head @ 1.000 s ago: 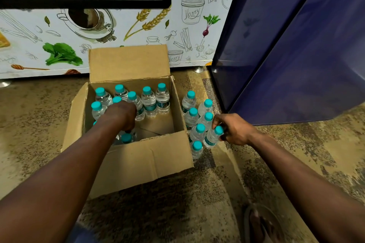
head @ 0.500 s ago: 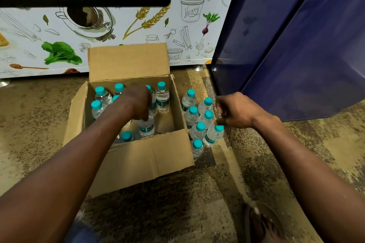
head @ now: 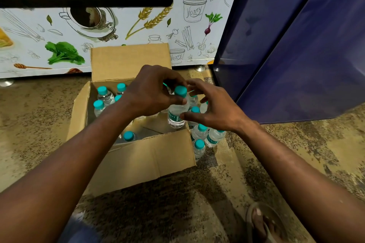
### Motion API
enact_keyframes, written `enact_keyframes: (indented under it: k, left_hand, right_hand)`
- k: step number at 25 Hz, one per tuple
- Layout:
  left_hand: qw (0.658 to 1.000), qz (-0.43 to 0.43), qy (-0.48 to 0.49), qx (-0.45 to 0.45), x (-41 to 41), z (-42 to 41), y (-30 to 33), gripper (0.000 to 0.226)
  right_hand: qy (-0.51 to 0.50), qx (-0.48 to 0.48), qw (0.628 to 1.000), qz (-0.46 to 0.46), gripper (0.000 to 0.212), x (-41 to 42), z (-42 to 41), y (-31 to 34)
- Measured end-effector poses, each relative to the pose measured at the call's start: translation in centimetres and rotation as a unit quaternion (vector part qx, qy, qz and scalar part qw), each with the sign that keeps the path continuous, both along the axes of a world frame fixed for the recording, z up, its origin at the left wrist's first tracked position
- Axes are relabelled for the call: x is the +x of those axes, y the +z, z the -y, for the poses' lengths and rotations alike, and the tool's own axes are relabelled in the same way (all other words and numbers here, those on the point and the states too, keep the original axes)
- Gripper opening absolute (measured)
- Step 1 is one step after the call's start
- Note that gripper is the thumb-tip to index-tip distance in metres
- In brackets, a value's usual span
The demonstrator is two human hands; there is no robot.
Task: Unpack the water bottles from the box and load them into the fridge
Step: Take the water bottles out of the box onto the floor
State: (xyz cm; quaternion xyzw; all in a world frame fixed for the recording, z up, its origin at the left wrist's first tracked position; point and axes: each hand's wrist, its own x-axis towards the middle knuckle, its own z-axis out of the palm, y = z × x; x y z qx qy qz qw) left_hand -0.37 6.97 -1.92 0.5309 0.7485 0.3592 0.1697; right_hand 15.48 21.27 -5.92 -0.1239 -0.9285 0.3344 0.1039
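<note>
Sitting on the speckled floor [head: 197, 213], the cardboard box [head: 138, 163] has its flaps open and teal-capped bottles [head: 102, 94] standing along its left and back. Left hand [head: 150, 96] is up over the box's right side, grip curled round the neck of a water bottle [head: 176, 112], held upright just above the box's right wall. Right hand [head: 215, 108] is beside it, fingers spread, thumb touching the label. Below, a cluster of bottles [head: 205, 136] stands on the floor by the blue fridge [head: 296, 55].
</note>
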Motion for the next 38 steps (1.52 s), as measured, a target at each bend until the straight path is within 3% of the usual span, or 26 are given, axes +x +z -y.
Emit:
enact_keyframes:
  k: [5, 9, 11, 12, 13, 15, 17, 19, 24, 29, 38]
  left_hand:
    - [0.994, 0.032, 0.002, 0.100, 1.4, -0.3, 0.0, 0.038]
    - [0.995, 0.047, -0.017, 0.091, 1.2, -0.5, 0.0, 0.045]
    - [1.000, 0.010, 0.005, -0.013, -0.7, 0.1, -0.9, 0.036]
    - [0.993, -0.036, 0.007, -0.112, -1.9, 0.5, -1.8, 0.031]
    - [0.968, -0.092, 0.000, -0.232, -2.8, 1.0, -2.7, 0.031]
    - [0.881, -0.163, -0.028, -0.444, -4.1, 2.1, -4.7, 0.038]
    - [0.819, -0.165, -0.041, -0.548, -4.7, 3.1, -6.1, 0.046]
    - [0.798, -0.131, -0.020, -0.589, -5.2, 3.6, -6.9, 0.055]
    - [0.795, -0.130, 0.007, -0.593, -5.7, 3.3, -8.7, 0.052]
    - [0.795, -0.169, 0.008, -0.583, -5.4, 3.0, -9.2, 0.040]
    - [0.842, -0.225, -0.014, -0.490, -4.1, 1.1, -6.2, 0.045]
  right_hand:
    - [-0.016, -0.059, 0.997, -0.036, 0.068, 0.2, 0.2, 0.5]
    - [-0.019, -0.106, 0.994, 0.003, 0.056, 1.8, -1.1, 0.9]
    - [0.005, -0.144, 0.989, 0.029, 0.052, 2.8, -1.9, 1.2]
    - [0.018, -0.160, 0.986, 0.039, 0.051, 3.2, -2.4, 1.7]
    - [0.031, -0.166, 0.984, 0.049, 0.051, 3.6, -2.8, 2.3]
    - [0.045, -0.140, 0.986, 0.077, 0.051, 4.1, -3.7, 3.4]
    - [0.045, -0.089, 0.988, 0.116, 0.052, 4.4, -4.1, 4.1]
    - [0.048, -0.039, 0.986, 0.152, 0.053, 4.4, -4.0, 3.8]
    - [0.046, 0.026, 0.984, 0.171, 0.053, 4.1, -4.0, 3.1]
    - [0.023, 0.000, 0.984, 0.177, 0.053, 5.0, -4.8, 4.5]
    - [0.054, 0.198, 0.936, 0.287, 0.059, 3.8, -3.1, -1.6]
